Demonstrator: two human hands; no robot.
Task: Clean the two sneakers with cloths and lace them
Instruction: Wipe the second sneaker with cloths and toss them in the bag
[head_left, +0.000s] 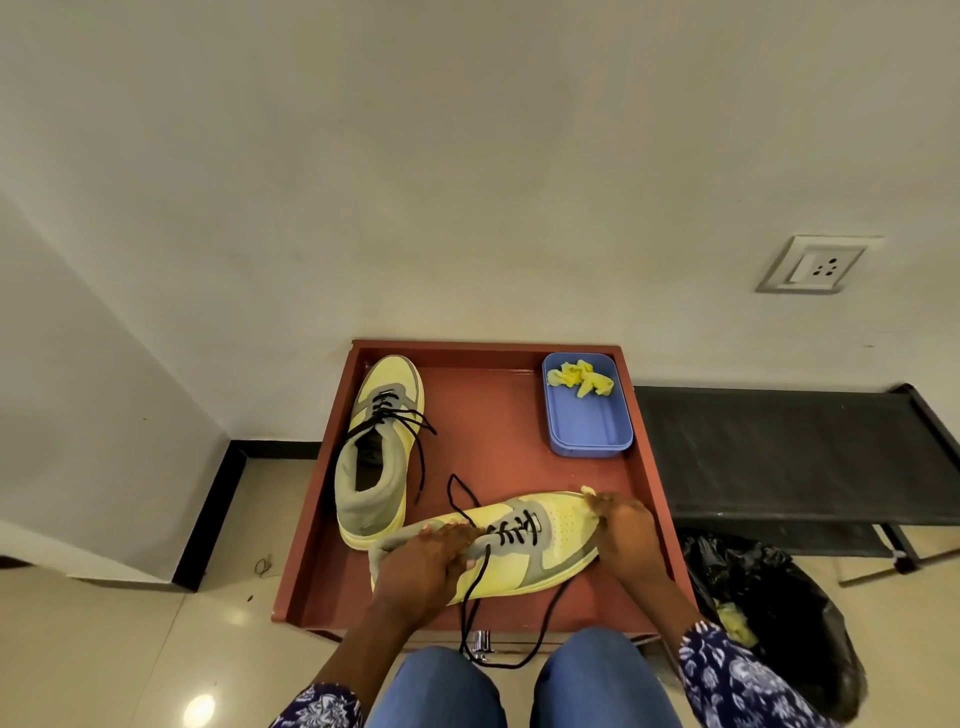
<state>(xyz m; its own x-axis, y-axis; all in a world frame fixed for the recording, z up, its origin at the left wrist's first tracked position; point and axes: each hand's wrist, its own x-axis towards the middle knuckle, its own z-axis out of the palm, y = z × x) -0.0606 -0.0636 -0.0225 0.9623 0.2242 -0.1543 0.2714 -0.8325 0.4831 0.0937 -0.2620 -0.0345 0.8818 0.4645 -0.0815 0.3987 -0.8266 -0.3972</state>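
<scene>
Two yellow-and-grey sneakers with black laces sit on a reddish-brown tray (519, 447). The far sneaker (379, 447) stands at the left, toe towards the wall. The near sneaker (540, 545) lies across the front, toe to the right, its laces (470, 603) trailing over the tray's front edge. My left hand (431, 561) grips its heel and collar. My right hand (621, 525) presses a small yellow cloth (589, 493) against its toe; most of the cloth is hidden under the fingers.
A blue plastic tub (587, 431) holding another crumpled yellow cloth (582, 379) stands at the tray's back right. A black bench (779, 457) and a black rubbish bag (769, 613) lie to the right. The wall is close behind the tray. My knees are just below it.
</scene>
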